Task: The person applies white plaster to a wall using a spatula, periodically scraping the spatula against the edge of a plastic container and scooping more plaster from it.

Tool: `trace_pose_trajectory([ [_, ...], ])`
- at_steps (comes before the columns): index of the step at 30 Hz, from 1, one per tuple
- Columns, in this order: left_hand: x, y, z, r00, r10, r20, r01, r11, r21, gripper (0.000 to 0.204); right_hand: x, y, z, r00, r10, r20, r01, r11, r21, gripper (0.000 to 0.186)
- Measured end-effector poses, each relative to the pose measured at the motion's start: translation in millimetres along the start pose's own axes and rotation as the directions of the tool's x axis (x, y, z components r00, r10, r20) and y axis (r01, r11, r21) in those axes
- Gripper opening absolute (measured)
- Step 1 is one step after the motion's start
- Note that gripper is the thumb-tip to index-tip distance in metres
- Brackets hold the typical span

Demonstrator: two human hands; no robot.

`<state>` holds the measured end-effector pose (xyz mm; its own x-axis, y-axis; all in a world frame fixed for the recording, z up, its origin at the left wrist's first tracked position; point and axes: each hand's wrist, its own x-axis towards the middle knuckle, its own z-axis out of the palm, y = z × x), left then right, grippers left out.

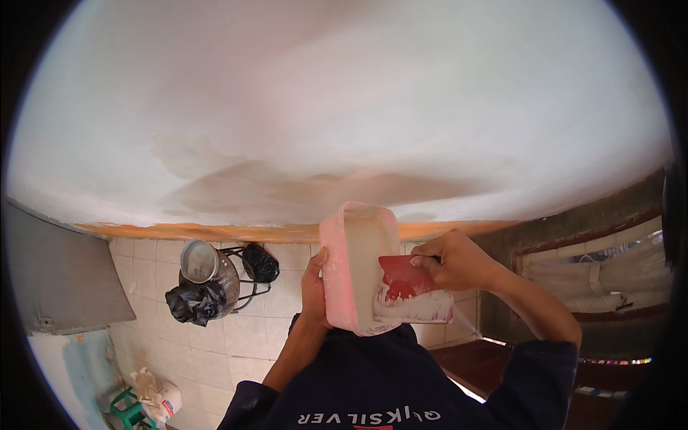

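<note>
My left hand [313, 290] grips the left side of a pink rectangular plastic tub [337, 279], held in front of my chest. Pale, creamy filler coats the tub's inside. Between the fingers and thumb of my right hand [455, 259] is a red putty spreader [403, 278]. Its wide lower end is smeared with whitish filler and lies over the tub's right rim. Ahead of both hands rises a white wall [344, 93], with a broad darker, damp-looking patch [322, 188] just above the tub.
At left, a round stool [229, 287] bears a metal bucket [199, 261] and a black plastic bag [195, 304]; another black bag [260, 264] is beside it. A green stool [129, 412] and white bucket [166, 401] stand lower left. A curtained window [602, 279] is at right.
</note>
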<state>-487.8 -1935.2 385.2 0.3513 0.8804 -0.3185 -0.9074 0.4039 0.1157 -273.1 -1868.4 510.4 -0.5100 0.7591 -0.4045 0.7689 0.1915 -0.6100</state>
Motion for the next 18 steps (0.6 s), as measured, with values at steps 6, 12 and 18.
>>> trace_pose_trajectory([
  [6, -1.8, 9.2, -4.7, 0.999, -0.039, 0.0, 0.039, 0.998, 0.046, 0.055, 7.8, 12.5, 23.6, 0.994, 0.078, -0.076, -0.061, 0.977, 0.204, 0.02],
  [12, -7.8, 21.8, -4.9, 0.995, -0.093, -0.03, 0.095, 0.991, 0.091, 0.056, 9.8, 11.3, 41.4, 0.972, 0.227, -0.063, -0.191, 0.916, 0.352, 0.021],
  [18, -16.3, 35.7, -11.4, 0.992, -0.104, -0.072, 0.112, 0.986, 0.123, 0.057, 7.8, 15.3, 64.5, 0.953, 0.297, -0.062, -0.232, 0.847, 0.478, 0.023],
])
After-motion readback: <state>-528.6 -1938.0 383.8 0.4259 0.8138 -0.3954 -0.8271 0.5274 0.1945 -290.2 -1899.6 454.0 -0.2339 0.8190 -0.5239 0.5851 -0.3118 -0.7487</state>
